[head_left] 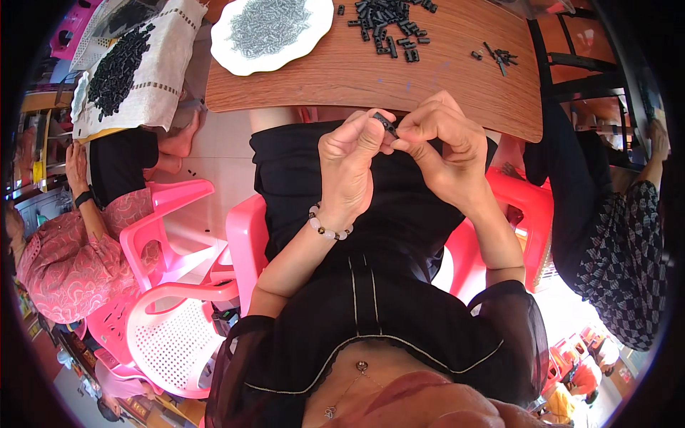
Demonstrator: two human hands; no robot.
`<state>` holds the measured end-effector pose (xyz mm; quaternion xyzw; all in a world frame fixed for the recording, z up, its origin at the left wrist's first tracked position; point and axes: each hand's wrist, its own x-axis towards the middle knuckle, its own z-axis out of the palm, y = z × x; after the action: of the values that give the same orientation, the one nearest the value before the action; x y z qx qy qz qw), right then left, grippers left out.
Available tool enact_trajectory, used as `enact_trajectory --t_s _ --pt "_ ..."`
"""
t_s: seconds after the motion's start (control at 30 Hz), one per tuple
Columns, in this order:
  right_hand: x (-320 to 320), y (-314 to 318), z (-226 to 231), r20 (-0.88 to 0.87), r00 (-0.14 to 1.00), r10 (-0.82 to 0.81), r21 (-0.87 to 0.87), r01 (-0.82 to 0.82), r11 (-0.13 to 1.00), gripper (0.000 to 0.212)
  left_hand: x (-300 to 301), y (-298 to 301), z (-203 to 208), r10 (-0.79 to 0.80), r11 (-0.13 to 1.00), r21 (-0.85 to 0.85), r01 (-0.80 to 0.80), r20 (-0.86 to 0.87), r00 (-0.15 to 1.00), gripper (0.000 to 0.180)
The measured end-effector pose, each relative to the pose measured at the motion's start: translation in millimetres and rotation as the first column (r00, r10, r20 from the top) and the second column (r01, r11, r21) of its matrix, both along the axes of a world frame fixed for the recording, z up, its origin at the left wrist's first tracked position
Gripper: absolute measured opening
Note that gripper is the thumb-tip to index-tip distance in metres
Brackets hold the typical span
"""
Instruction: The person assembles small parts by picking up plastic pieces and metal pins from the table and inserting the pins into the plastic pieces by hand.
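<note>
A small black oblong plastic piece with holes along it (385, 123) is pinched between the thumb and fingers of my left hand (351, 153), above my lap at the table's near edge. It tilts down to the right. My right hand (446, 146) has thumb and forefinger pressed together against its lower right end; whether they grip another small part there is hidden. Beyond my hands, a heap of similar black pieces (389, 21) lies on the wooden table (300, 85). A few thin dark parts (501, 57) lie to its right.
A white scalloped plate (232, 60) holds many small clear pieces at the table's far left. Left of it, a cloth (160, 93) bears a big heap of black pieces (118, 71). People sit on both sides. Pink plastic chairs (175, 335) stand around me.
</note>
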<state>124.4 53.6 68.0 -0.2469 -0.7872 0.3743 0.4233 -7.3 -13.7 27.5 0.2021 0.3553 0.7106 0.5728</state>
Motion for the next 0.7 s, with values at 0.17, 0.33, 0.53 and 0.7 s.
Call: enact_trajectory --t_s 0.17,0.33,0.53,0.7 --pt "-0.8 -0.1 -2.3 0.027 1.0 -0.002 0.08 0.0 0.997 0.016 2.1 -1.7 -3.0 -0.012 1.0 -0.002 0.011 -0.062 0.998 0.026" --pt "-1.5 -0.8 -5.0 0.019 1.0 -0.011 0.116 0.009 0.993 0.016 7.0 -5.0 -0.9 -0.006 1.0 0.005 0.005 0.034 0.999 0.027" --pt "2.7 1.8 4.3 0.088 0.996 -0.021 0.119 0.01 0.993 0.023 5.0 -6.1 -4.5 -0.067 0.998 0.035 0.061 0.198 0.978 0.027" --pt "2.4 6.4 7.3 0.145 0.987 0.066 0.107 -0.082 0.991 0.046 9.6 -7.5 -7.6 -0.111 0.992 0.078 0.094 0.246 0.963 0.026"
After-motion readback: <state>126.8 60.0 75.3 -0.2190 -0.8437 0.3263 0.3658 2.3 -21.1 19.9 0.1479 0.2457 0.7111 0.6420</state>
